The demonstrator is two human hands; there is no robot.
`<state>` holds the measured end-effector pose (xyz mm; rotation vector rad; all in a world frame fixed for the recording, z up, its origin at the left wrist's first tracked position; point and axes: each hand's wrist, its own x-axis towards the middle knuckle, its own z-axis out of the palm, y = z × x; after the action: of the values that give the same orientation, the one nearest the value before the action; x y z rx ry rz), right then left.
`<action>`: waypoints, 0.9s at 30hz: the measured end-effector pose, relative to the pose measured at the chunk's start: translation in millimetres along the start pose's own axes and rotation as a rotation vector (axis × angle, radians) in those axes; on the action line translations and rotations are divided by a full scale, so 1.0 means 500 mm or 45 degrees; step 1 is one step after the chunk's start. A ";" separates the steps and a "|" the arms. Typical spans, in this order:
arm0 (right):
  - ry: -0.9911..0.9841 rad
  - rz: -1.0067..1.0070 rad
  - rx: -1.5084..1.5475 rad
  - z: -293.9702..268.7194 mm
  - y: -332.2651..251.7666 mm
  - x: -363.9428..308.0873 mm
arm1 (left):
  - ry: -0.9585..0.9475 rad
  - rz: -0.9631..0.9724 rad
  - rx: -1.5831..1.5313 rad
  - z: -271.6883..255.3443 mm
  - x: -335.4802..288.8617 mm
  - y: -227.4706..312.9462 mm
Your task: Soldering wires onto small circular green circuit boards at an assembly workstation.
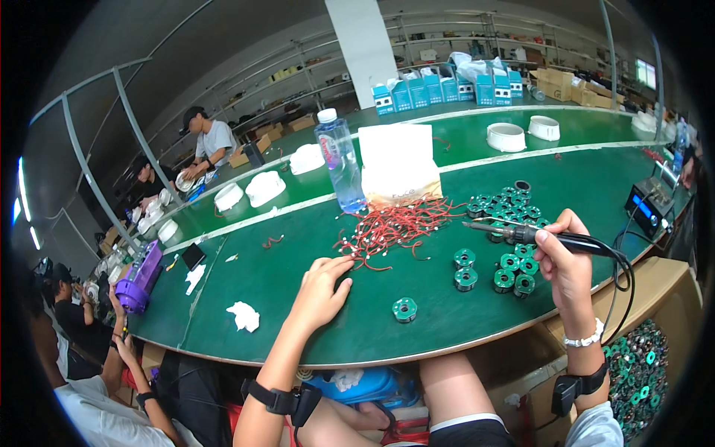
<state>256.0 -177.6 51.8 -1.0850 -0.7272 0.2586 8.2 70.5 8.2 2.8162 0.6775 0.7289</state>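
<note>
work in hand, our read: early. the red wires (398, 227) lie in a big loose tangle in mid-table, and we see none of them joined to the green-topped round parts (503, 280); at this size we can't rule out small joints. most of those parts are bunched to the right of the wires, a pair stands nearer us, and one lone round part (404, 309) sits apart near the front of the green table (357, 339). more similar bits fill the carton (637, 372) low on the right; can't tell if those are finished.

soldering iron (525, 235): in our right hand (564, 257), over the bunched parts. long axis runs crosswise, tip to our left and a bit farther from us than the handle, cord (633, 283) leaving at the right end. tip points toward the wires; can't tell its height, or whether it touches anything below.

grip: right fingers and thumb clamped on the iron's handle. left hand (325, 287) has its thumb apart from the fingers, fingertips at the near edge of the wires; we see nothing pinched, and can't tell if they press on a strand.
</note>
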 end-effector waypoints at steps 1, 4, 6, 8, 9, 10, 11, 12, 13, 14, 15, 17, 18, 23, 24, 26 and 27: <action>0.008 0.006 0.000 -0.002 -0.001 0.002 | -0.014 0.089 -0.071 0.010 0.015 0.005; 0.030 0.001 -0.002 -0.007 0.003 0.001 | 0.043 0.050 -0.087 0.010 0.017 0.046; 0.041 -0.002 0.003 -0.010 0.002 0.001 | 0.181 0.032 -0.034 -0.001 0.002 0.077; 0.037 -0.007 0.002 -0.007 0.000 0.000 | 0.319 -0.087 0.126 -0.020 -0.024 0.089; 0.030 0.001 -0.016 -0.008 -0.003 -0.001 | 0.336 -0.059 0.103 -0.025 -0.039 0.088; 0.025 0.014 -0.008 -0.006 -0.004 -0.003 | 0.327 -0.069 0.112 -0.031 -0.060 0.095; 0.018 0.012 -0.016 -0.006 -0.005 -0.004 | 0.224 -0.079 -0.004 -0.033 -0.079 0.105; 0.013 0.009 -0.025 -0.005 -0.006 -0.005 | 0.121 -0.089 -0.122 -0.034 -0.096 0.116; 0.009 0.000 -0.028 -0.002 -0.006 -0.005 | 0.108 -0.016 -0.175 -0.030 -0.110 0.129; 0.006 0.005 -0.024 -0.003 -0.003 -0.004 | 0.094 0.058 -0.232 -0.022 -0.120 0.148; 0.011 0.002 -0.020 -0.003 0.000 -0.002 | 0.022 0.064 -0.164 -0.020 -0.130 0.170; 0.015 0.001 -0.013 -0.004 0.002 -0.002 | -0.098 0.050 -0.006 -0.017 -0.142 0.206; 0.008 -0.005 -0.008 -0.005 0.001 -0.001 | -0.133 0.056 0.098 -0.014 -0.142 0.220; 0.011 -0.019 0.001 -0.007 -0.002 -0.003 | -0.174 0.024 0.124 0.009 -0.123 0.252; 0.012 -0.014 0.015 -0.007 -0.004 -0.002 | -0.173 0.036 0.149 0.012 -0.116 0.255; 0.025 -0.011 0.015 -0.011 -0.010 -0.002 | -0.187 0.056 0.135 0.022 -0.096 0.261; 0.023 -0.021 0.032 -0.013 -0.013 -0.002 | -0.192 0.108 0.137 0.030 -0.083 0.265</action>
<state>258.9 -185.7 55.3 -1.0563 -0.7145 0.2429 34.4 -66.4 11.5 2.9764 0.5923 0.4993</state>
